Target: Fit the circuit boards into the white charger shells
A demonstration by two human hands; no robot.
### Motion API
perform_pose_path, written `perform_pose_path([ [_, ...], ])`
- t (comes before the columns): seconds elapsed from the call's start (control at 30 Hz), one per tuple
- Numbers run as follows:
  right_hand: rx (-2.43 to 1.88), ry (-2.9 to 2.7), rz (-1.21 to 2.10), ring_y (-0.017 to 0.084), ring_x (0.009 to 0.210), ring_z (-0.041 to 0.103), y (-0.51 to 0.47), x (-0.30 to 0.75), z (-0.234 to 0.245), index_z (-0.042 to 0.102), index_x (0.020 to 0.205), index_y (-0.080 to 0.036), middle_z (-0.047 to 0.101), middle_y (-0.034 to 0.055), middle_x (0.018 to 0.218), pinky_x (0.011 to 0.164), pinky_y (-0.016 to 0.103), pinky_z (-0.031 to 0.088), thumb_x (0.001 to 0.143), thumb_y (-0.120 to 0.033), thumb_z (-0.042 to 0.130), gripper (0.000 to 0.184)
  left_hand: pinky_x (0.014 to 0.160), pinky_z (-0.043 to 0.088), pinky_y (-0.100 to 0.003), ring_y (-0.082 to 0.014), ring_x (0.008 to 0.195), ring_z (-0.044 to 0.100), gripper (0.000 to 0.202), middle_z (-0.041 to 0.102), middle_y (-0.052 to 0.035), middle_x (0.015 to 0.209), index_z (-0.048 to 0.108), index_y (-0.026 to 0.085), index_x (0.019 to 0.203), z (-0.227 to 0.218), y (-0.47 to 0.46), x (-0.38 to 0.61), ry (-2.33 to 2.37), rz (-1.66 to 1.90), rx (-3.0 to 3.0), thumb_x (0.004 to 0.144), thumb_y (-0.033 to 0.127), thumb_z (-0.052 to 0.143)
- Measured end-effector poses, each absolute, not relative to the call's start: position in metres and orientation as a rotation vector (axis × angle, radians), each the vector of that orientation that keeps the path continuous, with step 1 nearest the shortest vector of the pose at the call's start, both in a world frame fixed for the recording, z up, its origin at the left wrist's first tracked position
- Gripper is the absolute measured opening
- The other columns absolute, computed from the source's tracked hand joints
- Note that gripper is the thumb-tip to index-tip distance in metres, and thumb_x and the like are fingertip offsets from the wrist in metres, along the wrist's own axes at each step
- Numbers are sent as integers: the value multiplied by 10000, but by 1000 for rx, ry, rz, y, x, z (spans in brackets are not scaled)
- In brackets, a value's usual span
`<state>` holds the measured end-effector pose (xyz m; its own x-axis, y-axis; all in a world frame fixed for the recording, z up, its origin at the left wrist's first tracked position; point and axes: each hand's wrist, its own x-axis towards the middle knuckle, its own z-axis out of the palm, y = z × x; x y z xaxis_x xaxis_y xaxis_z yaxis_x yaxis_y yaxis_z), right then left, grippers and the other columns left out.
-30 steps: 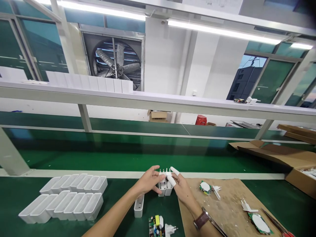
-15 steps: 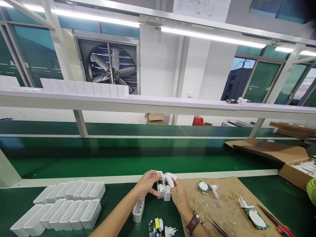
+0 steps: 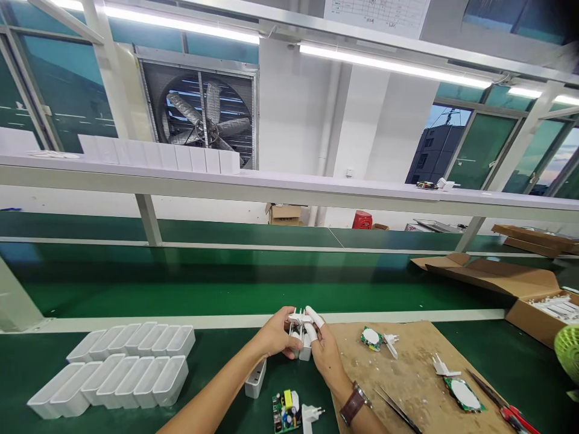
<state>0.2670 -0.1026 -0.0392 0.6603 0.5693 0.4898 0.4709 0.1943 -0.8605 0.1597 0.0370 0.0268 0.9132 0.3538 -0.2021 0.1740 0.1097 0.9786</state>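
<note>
Two white plastic adapter housings (image 3: 304, 351) stand side by side between my hands, with parts inside them. My left hand (image 3: 277, 335) closes round the left side, fingers curled at the top edge. From the right, my right hand (image 3: 326, 352), with white covers on some fingers, pinches a white plug piece (image 3: 297, 317) at the housings' upper end. How far the plug piece sits in is hidden by the fingers. Another white housing (image 3: 256, 381) lies below my left wrist. Nearer me are a populated circuit board (image 3: 286, 412) and a white plug part (image 3: 311, 416).
Rows of open white housings (image 3: 131, 377) stand at the left. On the brown cardboard sheet (image 3: 407, 386) lie round-padded boards (image 3: 465, 395), tweezers (image 3: 398, 410) and red-handled scissors (image 3: 504, 405). An open carton (image 3: 529, 313) and a green mesh object (image 3: 567, 355) are at the right.
My fingers have drawn closer together over the housings, and the white plug piece with its pins shows more clearly between them. The whole view has shifted slightly.
</note>
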Motion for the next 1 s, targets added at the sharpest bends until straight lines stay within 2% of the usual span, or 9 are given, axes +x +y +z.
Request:
perform_pose_path([
  [0.1,-1420,-962,97,273,1147,699,-103,270,-35,707,1318,-237,726,111,1263,1023,454,579,941,-331,584,408,578,610,-324,-190,706,687,1188,695,-107,1107,463,179,1483,26,40,161,447,149,1529,431,174,1015],
  [0.2,-1422,-994,104,268,1053,716,-108,273,-27,758,1212,-230,741,115,1207,902,416,618,895,-303,638,347,762,602,-330,-229,902,701,1244,684,-106,1175,450,172,1511,25,44,165,447,209,1585,406,145,1023],
  [0.3,-1437,-1014,94,277,1061,707,-112,275,-18,785,1121,-231,744,118,1201,852,397,613,844,-273,679,300,882,564,-335,-248,1006,688,1201,708,-74,1087,448,135,1517,24,45,171,439,232,1614,456,102,1010],
  [0.37,-1444,-1032,96,284,1101,698,-115,276,-13,788,1104,-232,739,119,1212,852,391,604,828,-266,675,300,878,568,-361,-237,955,698,1060,717,-47,1023,481,137,1490,23,45,176,436,209,1628,553,73,974],
  [0.5,-1459,-1058,146,269,1153,683,-117,278,-7,772,1143,-230,723,107,1237,917,393,591,810,-272,639,361,830,595,-378,-192,870,698,554,706,-25,1027,579,173,1365,17,43,182,449,175,1641,861,124,803],
  [0.67,-1531,-1038,220,183,793,666,-119,287,0,721,1252,-194,691,124,1275,682,329,595,721,-322,765,549,743,590,-319,-158,777,690,493,710,-14,989,580,165,1346,9,42,186,443,142,1607,892,90,758],
  [0.8,-1550,-1050,285,197,851,681,-116,297,6,763,1139,-175,729,119,1200,803,363,603,760,-314,735,404,789,580,-336,-173,812,699,584,718,-2,958,572,165,1367,7,43,185,427,136,1589,837,23,774],
  [0.9,-1525,-1087,382,221,942,735,-114,304,11,752,1178,-184,739,112,1242,907,403,605,795,-275,630,412,844,571,-360,-192,875,704,635,727,-10,990,572,167,1375,7,45,183,426,148,1583,802,12,798],
  [1.0,-1534,-1132,435,245,1040,740,-113,312,15,772,1137,-201,788,76,1137,1038,452,555,774,-205,567,417,871,559,-365,-204,914,710,679,742,-33,1045,576,160,1374,7,45,183,421,156,1573,761,13,827],
])
